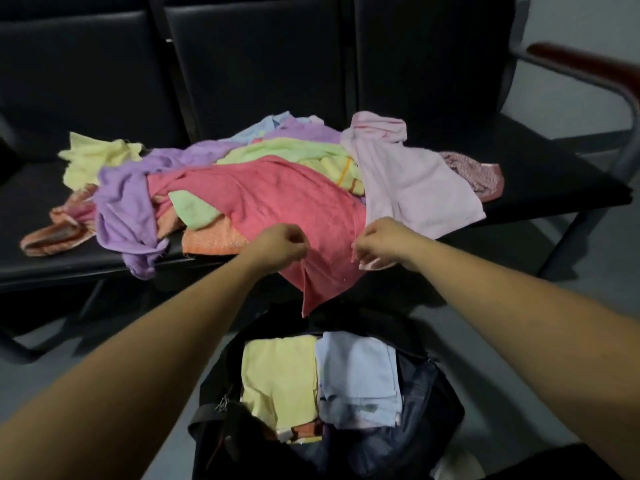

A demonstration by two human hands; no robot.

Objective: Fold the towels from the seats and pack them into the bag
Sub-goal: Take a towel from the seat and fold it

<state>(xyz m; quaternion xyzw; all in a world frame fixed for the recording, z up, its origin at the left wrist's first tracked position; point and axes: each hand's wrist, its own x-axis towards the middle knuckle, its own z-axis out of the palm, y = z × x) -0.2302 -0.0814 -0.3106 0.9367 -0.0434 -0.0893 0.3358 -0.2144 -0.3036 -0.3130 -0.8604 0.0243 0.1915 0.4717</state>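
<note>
Both hands are on the red towel (277,199). It's lying on top of the pile on the seat (540,174), with its near corner hanging off the front edge, right above the open bag (214,427). The left hand (280,244) has its fingers curled in, pinching the near edge. The right hand (381,242) is curled the same way a bit further along that edge. There's a pale scrap under it too, and I can't tell if that's caught in the pinch.

Handling-wise it looks like terry, so soft, light and floppy, with no stiffness at all. Grippy rather than slippery, and nothing to break. It'll sag wherever it isn't held, so I'd go for 2 corners of 1 edge and let it hang flat before folding.

The pink towel (415,181) overlaps its right side, so it could get dragged along.

The bag already has a yellow towel (277,375) and a blue towel (356,372) folded side by side.
</note>
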